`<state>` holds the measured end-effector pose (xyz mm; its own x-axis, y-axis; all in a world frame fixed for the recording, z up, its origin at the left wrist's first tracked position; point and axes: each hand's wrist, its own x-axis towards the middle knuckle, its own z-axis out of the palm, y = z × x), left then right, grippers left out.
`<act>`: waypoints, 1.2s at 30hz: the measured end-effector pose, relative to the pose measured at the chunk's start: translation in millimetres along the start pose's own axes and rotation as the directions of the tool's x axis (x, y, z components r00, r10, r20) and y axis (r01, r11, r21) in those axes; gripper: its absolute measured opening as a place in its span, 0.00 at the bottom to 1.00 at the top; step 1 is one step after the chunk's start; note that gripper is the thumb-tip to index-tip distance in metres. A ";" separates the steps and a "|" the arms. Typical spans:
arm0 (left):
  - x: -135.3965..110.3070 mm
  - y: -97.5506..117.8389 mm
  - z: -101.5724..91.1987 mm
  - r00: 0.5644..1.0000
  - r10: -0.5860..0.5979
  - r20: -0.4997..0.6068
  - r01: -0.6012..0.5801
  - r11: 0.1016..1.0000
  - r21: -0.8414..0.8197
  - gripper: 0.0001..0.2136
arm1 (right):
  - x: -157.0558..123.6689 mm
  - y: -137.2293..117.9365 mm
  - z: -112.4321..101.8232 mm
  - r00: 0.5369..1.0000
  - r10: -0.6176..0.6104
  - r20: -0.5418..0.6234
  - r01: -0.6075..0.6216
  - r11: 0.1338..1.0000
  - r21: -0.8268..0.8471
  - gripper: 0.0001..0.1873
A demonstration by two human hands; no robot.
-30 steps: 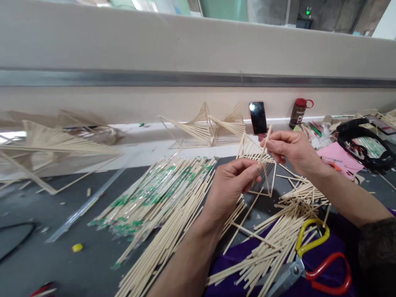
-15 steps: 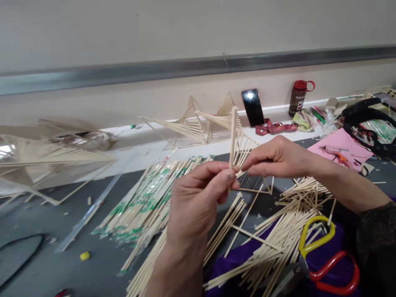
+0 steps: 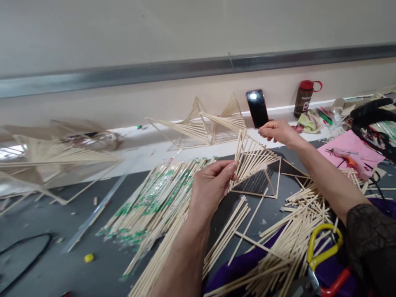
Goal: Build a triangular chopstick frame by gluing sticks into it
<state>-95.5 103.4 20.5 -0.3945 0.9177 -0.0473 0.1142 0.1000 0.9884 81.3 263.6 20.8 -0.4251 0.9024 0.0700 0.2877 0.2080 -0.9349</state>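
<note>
My left hand (image 3: 213, 181) pinches a thin wooden stick (image 3: 237, 149) between thumb and fingers, at the left edge of a stick frame (image 3: 277, 179). Whether the stick touches the frame, I cannot tell. The frame has a fan of slanted sticks and stands on the dark table. Up beyond it, apart from the frame, my right hand (image 3: 278, 133) is raised with its fingers closed together; anything in them is too small to make out. Below the frame lie a few loose sticks (image 3: 227, 231) and a large pile of cut sticks (image 3: 305, 222).
Plastic-wrapped stick bundles (image 3: 154, 198) lie left of my left arm. Yellow-and-red-handled scissors (image 3: 324, 247) rest at the lower right. A glue gun (image 3: 348, 159) lies on pink paper (image 3: 368, 144). Behind stand a phone (image 3: 257, 108), a bottle (image 3: 303, 99) and another stick model (image 3: 198, 128).
My right hand has moved away from my left, up and to the right. My left hand has shifted slightly right, still pinching the stick. More of the stick frame now shows.
</note>
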 end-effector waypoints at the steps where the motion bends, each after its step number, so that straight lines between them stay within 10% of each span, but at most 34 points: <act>1: -0.9 0.2 0.9 1.000 -0.021 0.001 0.021 1.000 0.000 0.15 | 2.1 3.2 6.7 0.999 -0.016 0.035 0.017 0.999 -0.028 0.08; 36: 13.2 -23.2 -6.0 0.997 -0.022 -0.077 0.048 0.938 0.342 0.12 | 1.3 28.1 35.0 0.969 -0.212 0.127 0.201 0.975 0.095 0.15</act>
<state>-108.8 110.9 -2.2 -0.4664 0.8827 -0.0581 0.4002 0.2691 0.8760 58.9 257.4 -17.6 -0.5819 0.7824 0.2219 0.1134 0.3483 -0.9305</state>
